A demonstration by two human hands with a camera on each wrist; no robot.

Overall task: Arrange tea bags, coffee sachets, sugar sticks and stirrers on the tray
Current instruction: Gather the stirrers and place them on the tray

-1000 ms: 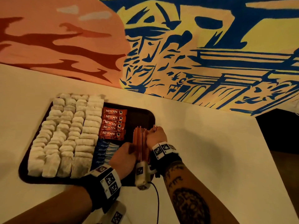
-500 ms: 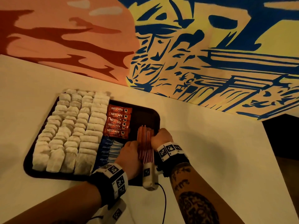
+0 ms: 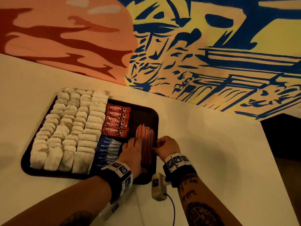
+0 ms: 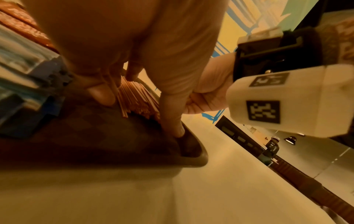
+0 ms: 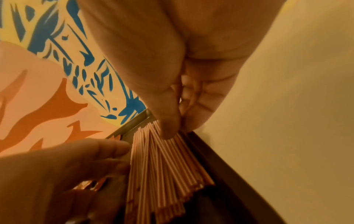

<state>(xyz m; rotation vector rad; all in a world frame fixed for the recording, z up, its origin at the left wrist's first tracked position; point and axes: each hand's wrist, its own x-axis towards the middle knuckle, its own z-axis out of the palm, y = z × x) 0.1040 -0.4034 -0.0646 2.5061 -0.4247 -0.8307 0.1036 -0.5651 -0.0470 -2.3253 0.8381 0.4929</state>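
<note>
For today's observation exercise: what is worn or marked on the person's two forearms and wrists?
Both forearms are bare of sleeves and tattooed with dark designs. Each wrist wears a black band with white panels of square black-and-white markers. A cream camera unit with a marker hangs by the right wrist, trailing a thin black cable.

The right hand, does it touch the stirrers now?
Touching. In the right wrist view the right hand presses its fingertips onto the far part of the stirrers; no gap shows between them.
</note>
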